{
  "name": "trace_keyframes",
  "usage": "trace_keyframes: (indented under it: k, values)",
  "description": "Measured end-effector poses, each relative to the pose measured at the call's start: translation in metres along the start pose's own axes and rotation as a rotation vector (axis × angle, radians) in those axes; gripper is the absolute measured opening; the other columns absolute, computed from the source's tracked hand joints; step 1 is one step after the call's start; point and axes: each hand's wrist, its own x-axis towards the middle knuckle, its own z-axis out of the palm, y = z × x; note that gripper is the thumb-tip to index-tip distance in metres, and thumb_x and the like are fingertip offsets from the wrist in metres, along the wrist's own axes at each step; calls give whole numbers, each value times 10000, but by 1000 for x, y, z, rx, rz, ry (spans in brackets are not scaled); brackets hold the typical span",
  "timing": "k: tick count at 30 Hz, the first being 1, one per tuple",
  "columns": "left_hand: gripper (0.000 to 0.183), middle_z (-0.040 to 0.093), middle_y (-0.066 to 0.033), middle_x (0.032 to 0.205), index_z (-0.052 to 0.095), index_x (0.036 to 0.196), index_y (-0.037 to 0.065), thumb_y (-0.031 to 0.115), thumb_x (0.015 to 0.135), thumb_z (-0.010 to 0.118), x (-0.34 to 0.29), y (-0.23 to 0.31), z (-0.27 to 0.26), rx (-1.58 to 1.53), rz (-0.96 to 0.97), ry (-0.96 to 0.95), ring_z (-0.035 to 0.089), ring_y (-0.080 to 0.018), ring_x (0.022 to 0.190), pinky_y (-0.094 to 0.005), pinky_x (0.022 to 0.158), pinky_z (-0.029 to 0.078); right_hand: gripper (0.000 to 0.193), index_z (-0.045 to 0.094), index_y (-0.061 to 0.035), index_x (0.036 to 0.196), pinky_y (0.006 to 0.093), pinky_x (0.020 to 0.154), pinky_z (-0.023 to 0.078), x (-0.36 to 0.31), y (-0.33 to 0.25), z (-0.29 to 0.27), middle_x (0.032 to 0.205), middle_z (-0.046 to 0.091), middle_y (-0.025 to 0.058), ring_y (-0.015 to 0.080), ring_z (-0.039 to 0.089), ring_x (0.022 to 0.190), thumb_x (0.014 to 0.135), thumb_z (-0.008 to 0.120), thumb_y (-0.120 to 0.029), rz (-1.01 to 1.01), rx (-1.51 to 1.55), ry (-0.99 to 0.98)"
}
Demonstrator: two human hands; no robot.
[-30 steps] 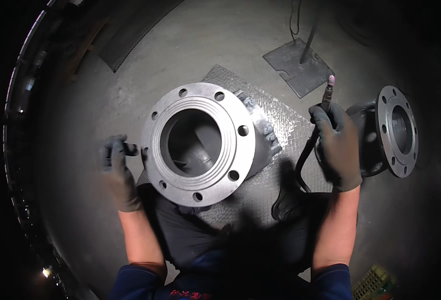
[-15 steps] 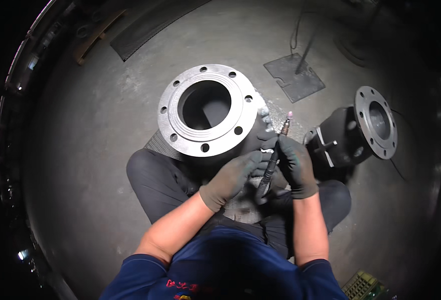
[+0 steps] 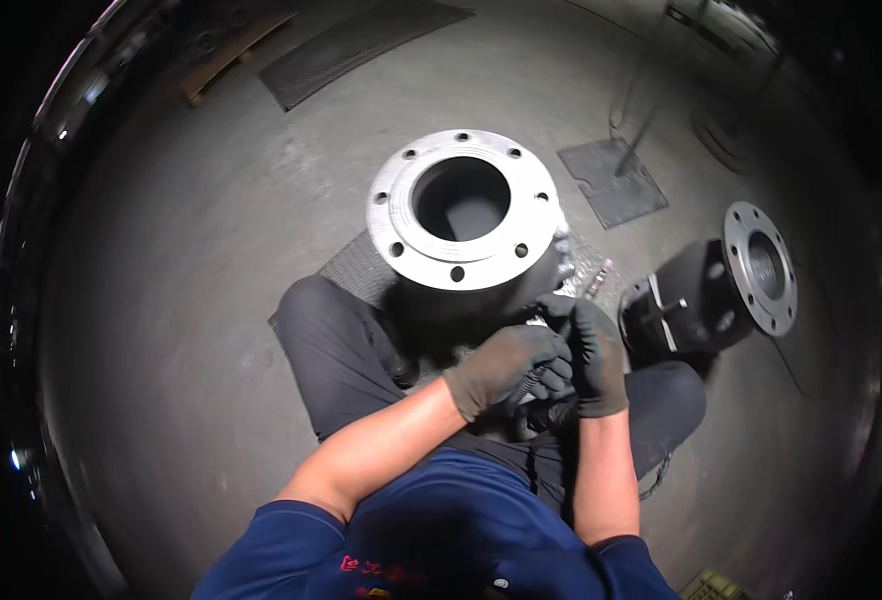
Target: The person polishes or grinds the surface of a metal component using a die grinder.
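Both my hands wear dark grey-green gloves and meet in front of my lap. In my right hand (image 3: 598, 350), closed round its body, is a slim die grinder (image 3: 595, 284) with a small pink grinding tip pointing away from me. My left hand (image 3: 511, 365) has its fingers curled round the ribbed rear end of the same tool, which the gloves partly hide. Just beyond stands a dark cast pipe body with a bright machined flange (image 3: 461, 265) facing up. Bolt holes ring its wide bore. The grinding tip is to the right of this casting, apart from the flange.
A second flanged casting (image 3: 676, 300) lies tilted at my right. Under the first one is a textured mat (image 3: 346, 270). Farther off are a flat dark base plate with a post (image 3: 616, 190), a black mat (image 3: 351, 55) and a wooden pallet (image 3: 231, 60). A yellow crate (image 3: 711, 587) sits low right.
My left hand has closed in on the grinder's rear end. The tool's tip has shifted slightly right and down. The whole view has turned a little, moving the castings rightward.
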Motion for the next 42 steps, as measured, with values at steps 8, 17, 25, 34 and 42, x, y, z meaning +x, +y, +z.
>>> trace_keyframes:
  k: [8,17,25,34,42]
  values:
    - [241,678,-163,848,681,957,6,202,827,734,17,-15,3,893,476,421,639,-271,762,-409,733,531,350,745,52,1166,283,802,522,-4,-4,20,1027,725,57,124,645,903,1122,586,-257,-76,-253,197]
    - [438,755,-212,1114,737,1201,29,365,919,742,-10,4,-14,1133,262,279,734,-377,1032,-436,919,572,355,691,47,1093,308,791,547,-6,17,15,960,722,87,161,683,868,1140,563,-281,-37,-159,247]
    - [442,750,-171,1064,697,1158,21,368,899,784,-41,24,-34,1156,153,267,728,-321,942,-431,870,562,396,689,64,1128,319,793,566,8,-7,46,910,730,112,180,709,836,1136,568,-313,79,-153,184]
    - [345,697,-213,1001,673,1143,-2,171,865,778,-19,24,-17,1170,643,97,695,-437,928,-472,818,560,256,726,11,1131,438,934,518,22,-39,44,1088,721,160,355,670,1013,913,761,-118,-422,-704,-53]
    - [202,678,-221,858,673,1080,-13,128,940,713,0,36,1,978,475,108,719,-386,803,-463,722,551,310,701,26,1226,354,825,542,3,-41,3,1110,700,158,275,663,909,956,725,-124,-309,-783,22]
